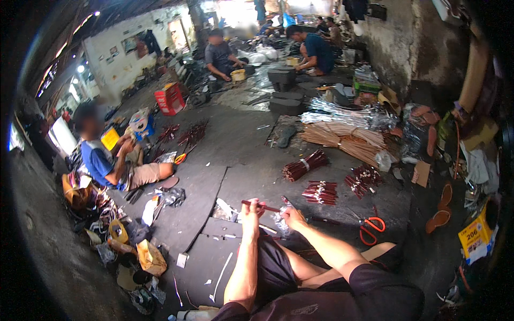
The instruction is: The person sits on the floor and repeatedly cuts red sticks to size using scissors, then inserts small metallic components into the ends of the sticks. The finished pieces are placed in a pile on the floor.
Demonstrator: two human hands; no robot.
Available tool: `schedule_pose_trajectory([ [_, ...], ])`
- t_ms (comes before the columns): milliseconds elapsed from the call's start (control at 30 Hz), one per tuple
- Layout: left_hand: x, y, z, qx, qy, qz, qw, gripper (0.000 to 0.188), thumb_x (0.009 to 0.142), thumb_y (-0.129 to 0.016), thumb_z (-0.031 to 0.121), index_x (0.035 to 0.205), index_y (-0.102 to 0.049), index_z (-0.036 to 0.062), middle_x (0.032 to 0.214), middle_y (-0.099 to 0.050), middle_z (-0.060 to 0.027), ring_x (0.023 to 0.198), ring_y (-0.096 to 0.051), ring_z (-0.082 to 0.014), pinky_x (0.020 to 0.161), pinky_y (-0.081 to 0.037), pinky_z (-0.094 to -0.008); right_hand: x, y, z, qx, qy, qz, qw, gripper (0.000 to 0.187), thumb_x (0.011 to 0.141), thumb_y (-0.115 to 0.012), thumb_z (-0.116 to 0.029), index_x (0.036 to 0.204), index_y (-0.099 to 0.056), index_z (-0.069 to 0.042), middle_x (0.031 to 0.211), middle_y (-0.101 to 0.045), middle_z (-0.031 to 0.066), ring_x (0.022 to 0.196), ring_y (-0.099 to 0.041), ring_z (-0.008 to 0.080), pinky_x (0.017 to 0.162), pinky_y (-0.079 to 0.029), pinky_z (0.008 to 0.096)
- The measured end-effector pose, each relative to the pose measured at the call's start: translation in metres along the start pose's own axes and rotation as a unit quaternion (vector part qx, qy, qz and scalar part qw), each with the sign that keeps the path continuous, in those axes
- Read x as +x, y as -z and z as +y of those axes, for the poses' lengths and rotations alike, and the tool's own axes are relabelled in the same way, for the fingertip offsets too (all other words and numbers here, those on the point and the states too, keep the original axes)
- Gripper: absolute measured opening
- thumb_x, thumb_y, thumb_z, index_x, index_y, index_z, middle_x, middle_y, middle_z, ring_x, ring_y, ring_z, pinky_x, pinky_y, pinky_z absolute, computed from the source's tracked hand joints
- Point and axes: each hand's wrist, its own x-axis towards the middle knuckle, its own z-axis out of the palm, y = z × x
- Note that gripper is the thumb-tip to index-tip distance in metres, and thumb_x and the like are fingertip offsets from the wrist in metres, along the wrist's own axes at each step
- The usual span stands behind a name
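Observation:
A dark red strap (270, 207) stretches between my two hands, above my crossed legs. My left hand (250, 215) is closed round its left end, and my right hand (293, 218) grips the right end. Just beyond my hands lies a tied bundle of dark red straps (305, 165). To its right are two looser piles of similar straps, a nearer pile (320, 192) with pale pieces across its middle and a farther pile (363, 181). Orange-handled scissors (371, 230) rest on the floor right of my right hand.
Long tan strips (342, 140) and silvery strips (341, 115) are stacked farther right. Brown sandal soles (441, 211) and a yellow package (476, 236) lie at the right. A seated person (101, 163) works at the left near a red box (170, 99); other people sit farther back.

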Motion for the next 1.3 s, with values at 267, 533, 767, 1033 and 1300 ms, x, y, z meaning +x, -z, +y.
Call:
schedule_pose_trajectory([
  [267,-0.036,-0.066,0.015,0.058,0.041,-0.083,0.994,0.025,0.097,-0.056,0.026,0.107,-0.062,0.0047,0.071,-0.046,0.0051,0.057,-0.037,-0.0049,0.051,-0.032,-0.0212,0.013,0.092,0.002,0.308,0.047,-0.072,0.948,0.013,0.096,-0.057,-0.012,0.100,-0.059,0.001,0.084,-0.067,0.0106,0.072,-0.067,0.0190,0.064,-0.058,0.0325],
  [533,-0.084,-0.146,0.041,-0.023,0.044,-0.210,0.976,0.027,0.094,-0.064,0.027,0.110,-0.065,0.0047,0.080,-0.058,0.0051,0.056,-0.037,-0.0023,0.051,-0.028,-0.0187,-0.118,0.225,-0.098,0.312,0.136,0.058,0.938,0.017,0.094,-0.062,-0.013,0.098,-0.061,0.003,0.087,-0.066,0.0067,0.079,-0.065,0.0120,0.066,-0.054,0.0260],
  [767,-0.108,-0.143,0.052,-0.087,0.132,-0.243,0.957,0.018,0.094,-0.064,0.022,0.102,-0.064,0.0057,0.074,-0.053,0.0056,0.056,-0.033,-0.0038,0.050,-0.026,-0.0206,-0.150,0.205,-0.084,0.399,0.175,0.114,0.893,0.016,0.089,-0.068,-0.010,0.099,-0.062,0.001,0.088,-0.065,0.0082,0.077,-0.067,0.0152,0.068,-0.055,0.0300],
  [1033,-0.103,-0.118,0.039,-0.215,0.283,-0.339,0.871,0.020,0.098,-0.058,0.021,0.098,-0.062,0.0020,0.080,-0.055,0.0003,0.058,-0.032,-0.0039,0.051,-0.028,-0.0198,-0.146,0.230,-0.086,0.195,0.306,0.068,0.929,0.042,0.077,-0.077,-0.017,0.114,-0.059,-0.007,0.101,-0.065,0.0104,0.091,-0.067,0.0225,0.076,-0.055,0.0352],
  [1300,-0.102,-0.119,0.035,-0.308,0.378,-0.374,0.789,0.022,0.100,-0.053,0.019,0.100,-0.062,-0.0016,0.087,-0.058,-0.0040,0.059,-0.035,-0.0042,0.054,-0.032,-0.0195,-0.144,0.249,-0.079,0.109,0.346,0.064,0.930,0.038,0.074,-0.077,-0.017,0.107,-0.061,-0.007,0.092,-0.065,0.0096,0.084,-0.067,0.0254,0.075,-0.053,0.0361],
])
